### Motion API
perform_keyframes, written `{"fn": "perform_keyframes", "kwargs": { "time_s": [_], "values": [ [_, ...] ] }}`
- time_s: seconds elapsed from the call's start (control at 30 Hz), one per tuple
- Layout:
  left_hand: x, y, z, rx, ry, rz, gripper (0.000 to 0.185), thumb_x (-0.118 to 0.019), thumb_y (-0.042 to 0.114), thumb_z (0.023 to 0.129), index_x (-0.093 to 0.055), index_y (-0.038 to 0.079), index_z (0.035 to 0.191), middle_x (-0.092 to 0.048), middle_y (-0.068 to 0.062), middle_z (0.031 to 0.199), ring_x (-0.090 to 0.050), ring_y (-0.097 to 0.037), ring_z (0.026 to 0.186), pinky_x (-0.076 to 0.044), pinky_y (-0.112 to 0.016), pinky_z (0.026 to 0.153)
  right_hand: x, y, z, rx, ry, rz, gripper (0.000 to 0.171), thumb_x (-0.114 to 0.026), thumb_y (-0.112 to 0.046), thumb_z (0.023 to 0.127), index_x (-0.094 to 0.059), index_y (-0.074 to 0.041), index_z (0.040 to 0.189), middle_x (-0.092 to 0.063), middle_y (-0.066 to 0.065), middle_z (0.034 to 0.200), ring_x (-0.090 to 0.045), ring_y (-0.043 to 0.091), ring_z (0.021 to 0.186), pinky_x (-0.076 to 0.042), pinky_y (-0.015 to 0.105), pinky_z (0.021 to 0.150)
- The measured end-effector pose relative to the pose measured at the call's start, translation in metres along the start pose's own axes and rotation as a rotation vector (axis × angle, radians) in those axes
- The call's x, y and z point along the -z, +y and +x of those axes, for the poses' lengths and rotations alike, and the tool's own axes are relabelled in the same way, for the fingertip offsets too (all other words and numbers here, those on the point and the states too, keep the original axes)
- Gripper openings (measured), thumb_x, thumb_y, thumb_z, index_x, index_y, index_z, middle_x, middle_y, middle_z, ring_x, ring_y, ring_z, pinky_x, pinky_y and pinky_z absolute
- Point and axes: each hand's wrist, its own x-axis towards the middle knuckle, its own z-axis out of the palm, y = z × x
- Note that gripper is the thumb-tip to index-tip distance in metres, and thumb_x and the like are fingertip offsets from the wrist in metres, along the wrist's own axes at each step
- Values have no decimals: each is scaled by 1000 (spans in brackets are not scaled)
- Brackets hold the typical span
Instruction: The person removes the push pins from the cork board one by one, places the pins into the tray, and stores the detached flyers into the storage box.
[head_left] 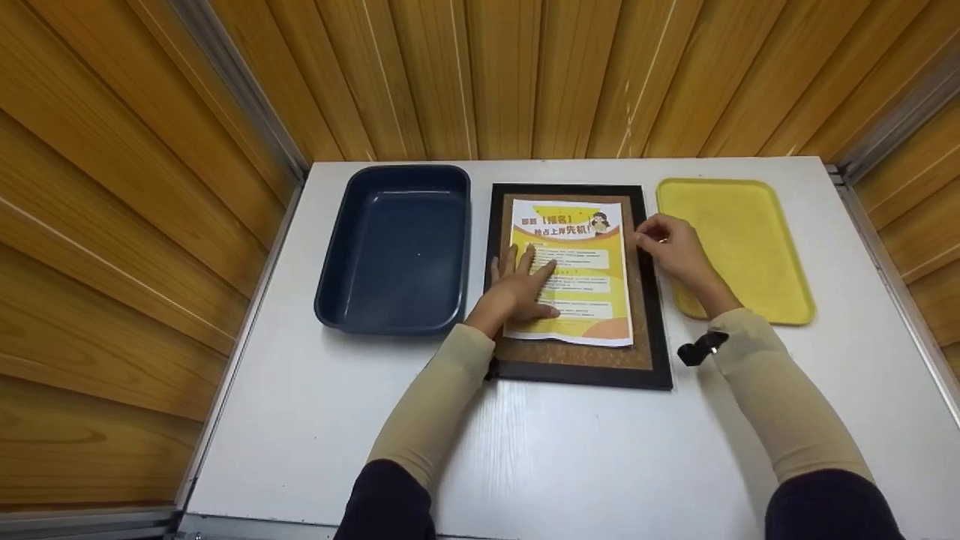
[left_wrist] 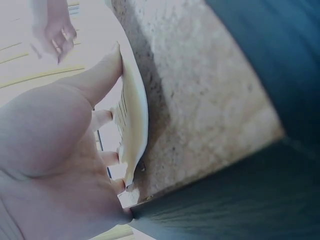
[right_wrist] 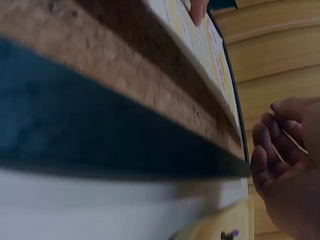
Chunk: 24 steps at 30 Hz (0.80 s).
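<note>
Head: the poster [head_left: 592, 285] lies on the board [head_left: 570, 354], frame centre, long axis running top to bottom. The left hand [head_left: 517, 289], fingers spread, rests on it; the right hand [head_left: 671, 244] is just beyond its right edge. Surface [head_left: 600, 450] extends below.

Left wrist: poster edge lifts off board.

Right wrist: fingers pinch a purple item [right_wrist: 272, 106].
</note>
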Motion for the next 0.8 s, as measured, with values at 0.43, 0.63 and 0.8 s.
{"fn": "perform_keyframes", "kwargs": {
  "time_s": [0.43, 0.63, 0.8],
  "values": [
    [3, -6, -5, -28, 16, -9, 97, -71, 61, 95, -15, 37, 171, 16, -9, 177, 27, -35, 158, 18, -62, 123, 47, 70, -29, -271, 189, 30, 29, -68, -22, 105, -69, 4, 117, -65, 1, 101, -56, 11, 91, -47, 17, 74],
    [4, -9, -11, -15, 20, -24, 96, -71, 59, 96, -16, 37, 171, 15, -8, 177, 27, -35, 159, 17, -62, 123, 41, 68, -27, -281, 154, 76, 32, -67, -24, 106, -67, 3, 123, -66, 7, 110, -58, 12, 96, -49, 17, 77],
    [10, 1, -20, -37, 48, 5, 94, -72, 57, 96, -21, 34, 171, 7, -12, 178, 19, -38, 161, 11, -63, 125, 47, 73, -30, -286, 164, 122, 34, -66, -20, 106, -64, 4, 130, -64, 4, 112, -57, 9, 96, -49, 15, 78]
  ]
}}
